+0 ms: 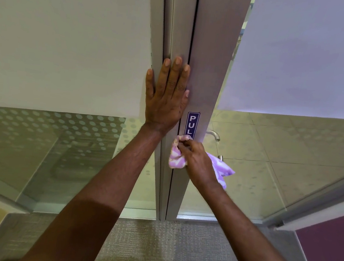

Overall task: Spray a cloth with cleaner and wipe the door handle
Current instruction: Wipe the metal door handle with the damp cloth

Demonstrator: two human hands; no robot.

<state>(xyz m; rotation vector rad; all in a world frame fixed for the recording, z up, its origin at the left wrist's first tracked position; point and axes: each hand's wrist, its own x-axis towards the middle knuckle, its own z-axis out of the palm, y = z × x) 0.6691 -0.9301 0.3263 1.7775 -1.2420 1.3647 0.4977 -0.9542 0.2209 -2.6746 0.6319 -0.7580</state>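
With the left hand (165, 100) flat on the door frame (181, 27), the right hand (197, 159), gripping the purple cloth (176, 157), should rub firmly along the lever handle (214, 134).

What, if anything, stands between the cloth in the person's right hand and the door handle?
Nothing visible does. The right hand grips the cloth against the door frame just below the sign; the handle lies just to its right, unobstructed.

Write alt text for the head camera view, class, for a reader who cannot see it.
A right hand presses a purple-and-white cloth against a metal door frame below a blue PULL sign, while the left hand rests flat higher up.
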